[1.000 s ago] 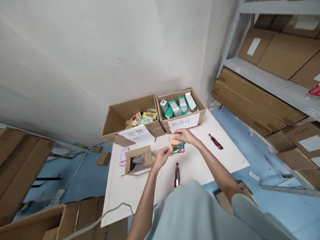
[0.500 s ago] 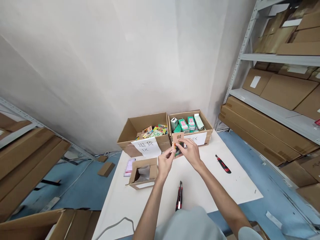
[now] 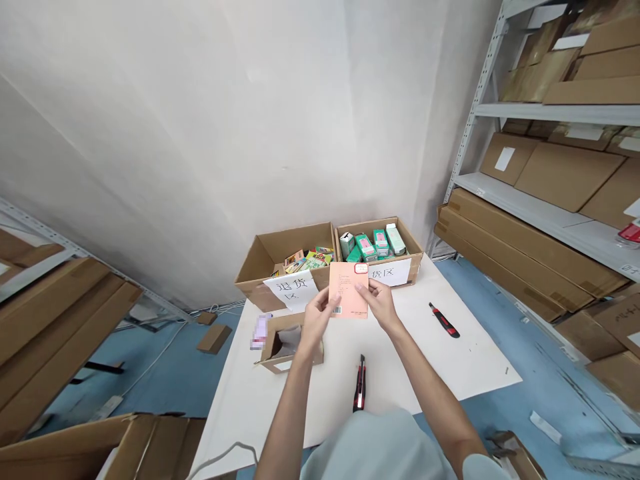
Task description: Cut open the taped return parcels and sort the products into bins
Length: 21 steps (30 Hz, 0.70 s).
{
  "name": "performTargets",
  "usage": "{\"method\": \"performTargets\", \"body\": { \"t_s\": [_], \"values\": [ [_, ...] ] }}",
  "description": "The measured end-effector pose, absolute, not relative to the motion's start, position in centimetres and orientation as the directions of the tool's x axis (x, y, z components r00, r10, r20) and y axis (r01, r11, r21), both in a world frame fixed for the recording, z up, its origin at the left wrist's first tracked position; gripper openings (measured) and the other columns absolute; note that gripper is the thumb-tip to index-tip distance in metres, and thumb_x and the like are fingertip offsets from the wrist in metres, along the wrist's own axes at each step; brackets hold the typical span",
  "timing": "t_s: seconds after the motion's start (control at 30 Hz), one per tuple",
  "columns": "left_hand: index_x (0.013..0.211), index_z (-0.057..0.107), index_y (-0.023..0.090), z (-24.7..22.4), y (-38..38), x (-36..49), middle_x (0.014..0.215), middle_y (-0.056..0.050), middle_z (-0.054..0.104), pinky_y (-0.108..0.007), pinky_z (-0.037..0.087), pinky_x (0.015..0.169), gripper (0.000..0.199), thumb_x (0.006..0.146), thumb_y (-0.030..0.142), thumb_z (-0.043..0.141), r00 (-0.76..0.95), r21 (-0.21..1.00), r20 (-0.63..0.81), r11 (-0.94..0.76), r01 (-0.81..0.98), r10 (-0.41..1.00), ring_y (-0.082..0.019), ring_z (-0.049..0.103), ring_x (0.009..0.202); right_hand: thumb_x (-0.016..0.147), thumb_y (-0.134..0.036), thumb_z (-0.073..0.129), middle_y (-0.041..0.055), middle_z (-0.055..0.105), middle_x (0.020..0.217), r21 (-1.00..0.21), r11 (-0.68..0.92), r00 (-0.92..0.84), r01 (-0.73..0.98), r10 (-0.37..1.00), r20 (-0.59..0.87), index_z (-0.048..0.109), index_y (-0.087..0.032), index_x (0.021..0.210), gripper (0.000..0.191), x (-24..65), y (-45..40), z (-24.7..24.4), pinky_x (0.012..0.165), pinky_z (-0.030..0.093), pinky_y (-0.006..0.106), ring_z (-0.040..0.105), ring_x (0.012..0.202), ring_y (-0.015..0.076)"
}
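A flat peach-coloured box (image 3: 350,283) is held upright above the table, its printed face with small text, a barcode and a red-edged label turned towards me. My left hand (image 3: 320,313) pinches its left lower edge. On the right edge, my right hand (image 3: 381,301) grips it with the thumb over the front. Behind it stand two cardboard boxes: the left box (image 3: 250,267) holds several yellow, green and peach packs (image 3: 313,261), the right box (image 3: 417,260) several green, pink and white cartons (image 3: 367,248). Each bears a handwritten paper sign.
A small open carton (image 3: 273,365) with grey lining stands left of my hands on the white table (image 3: 400,373). One box cutter (image 3: 360,383) lies near me, another cutter (image 3: 444,320) to the right. Shelves (image 3: 550,112) with cardboard boxes rise at the right.
The peach-coloured box has been turned, so its full printed back now faces me. My hands have moved apart to its two side edges.
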<state>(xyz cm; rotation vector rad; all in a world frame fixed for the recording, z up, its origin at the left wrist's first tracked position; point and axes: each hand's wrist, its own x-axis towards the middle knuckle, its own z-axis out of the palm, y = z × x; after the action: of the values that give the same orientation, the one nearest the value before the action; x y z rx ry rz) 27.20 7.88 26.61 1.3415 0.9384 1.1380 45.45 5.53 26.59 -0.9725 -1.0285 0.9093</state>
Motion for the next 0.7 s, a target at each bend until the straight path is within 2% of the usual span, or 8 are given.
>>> {"method": "performTargets", "body": {
  "t_s": [0.1,0.2,0.27,0.4,0.47,0.57,0.63,0.7],
  "values": [
    [0.114,0.086,0.016,27.5,7.5,26.1,0.117,-0.016,0.085,-0.043,0.067,0.090,0.062,0.082,0.069,0.090,0.390,0.981,-0.002,0.078,-0.179,0.921,-0.034,0.080,0.110,0.082,-0.072,0.089,0.0079,0.086,0.101,-0.931,0.294,0.231,-0.214,0.942,0.244,0.083,-0.021,0.095,0.052,45.5,4.8,27.7,0.082,0.068,0.039,0.080,0.090,0.0281],
    [0.109,0.087,0.016,27.8,6.9,26.1,0.110,-0.014,0.085,-0.039,0.065,0.082,0.058,0.080,0.067,0.092,0.383,0.973,0.006,0.082,-0.214,0.924,-0.029,0.080,0.096,0.083,-0.069,0.090,0.0095,0.087,0.108,-0.928,0.305,0.230,-0.215,0.939,0.255,0.084,-0.021,0.102,0.052,45.6,4.7,28.2,0.090,0.069,0.042,0.081,0.099,0.0306],
    [0.108,0.088,0.016,27.7,6.9,26.2,0.107,-0.012,0.085,-0.037,0.064,0.081,0.056,0.083,0.067,0.090,0.348,0.979,0.029,0.043,-0.198,0.937,-0.028,0.079,0.094,0.084,-0.067,0.089,0.0117,0.086,0.119,-0.928,0.327,0.272,-0.179,0.923,0.273,0.083,-0.021,0.111,0.054,45.7,5.0,28.2,0.096,0.068,0.044,0.081,0.108,0.0316],
    [0.105,0.088,0.017,27.2,7.2,26.7,0.107,-0.009,0.086,-0.037,0.064,0.090,0.052,0.092,0.068,0.081,0.206,0.986,0.166,-0.159,-0.052,0.964,-0.029,0.078,0.103,0.089,-0.064,0.084,0.0159,0.079,0.140,-0.942,0.336,0.447,0.010,0.841,0.304,0.079,-0.023,0.128,0.057,45.6,5.1,27.3,0.096,0.069,0.043,0.079,0.120,0.0311],
    [0.108,0.088,0.019,26.9,7.1,27.2,0.111,-0.009,0.086,-0.039,0.064,0.097,0.049,0.098,0.065,0.074,0.150,0.950,0.291,-0.305,0.074,0.945,-0.030,0.079,0.109,0.090,-0.062,0.082,0.0163,0.081,0.137,-0.948,0.314,0.418,0.045,0.856,0.303,0.079,-0.022,0.127,0.055,44.9,4.9,26.6,0.095,0.069,0.043,0.080,0.119,0.0311],
    [0.119,0.088,0.023,26.2,6.6,28.5,0.128,-0.011,0.085,-0.045,0.062,0.110,0.039,0.105,0.053,0.067,0.166,0.850,0.444,-0.473,0.233,0.881,-0.032,0.079,0.124,0.090,-0.063,0.082,0.0143,0.083,0.132,-0.957,0.290,0.306,0.011,0.910,0.280,0.080,-0.022,0.127,0.055,43.4,4.6,25.6,0.093,0.071,0.042,0.082,0.116,0.0318],
    [0.124,0.087,0.027,25.6,6.4,29.2,0.136,-0.011,0.082,-0.049,0.061,0.114,0.034,0.103,0.047,0.070,0.203,0.810,0.475,-0.515,0.279,0.856,-0.034,0.077,0.131,0.092,-0.066,0.078,0.0123,0.084,0.130,-0.959,0.284,0.302,0.000,0.914,0.270,0.080,-0.023,0.127,0.055,42.8,4.7,25.0,0.092,0.071,0.042,0.083,0.115,0.0316],
    [0.121,0.088,0.028,25.1,6.5,29.6,0.139,-0.011,0.080,-0.051,0.064,0.111,0.032,0.098,0.047,0.076,0.250,0.827,0.441,-0.498,0.260,0.862,-0.035,0.077,0.130,0.097,-0.070,0.070,0.0114,0.086,0.124,-0.959,0.283,0.322,-0.009,0.909,0.265,0.082,-0.023,0.124,0.056,43.0,5.0,24.5,0.095,0.071,0.043,0.083,0.113,0.0312]
  ]
}}
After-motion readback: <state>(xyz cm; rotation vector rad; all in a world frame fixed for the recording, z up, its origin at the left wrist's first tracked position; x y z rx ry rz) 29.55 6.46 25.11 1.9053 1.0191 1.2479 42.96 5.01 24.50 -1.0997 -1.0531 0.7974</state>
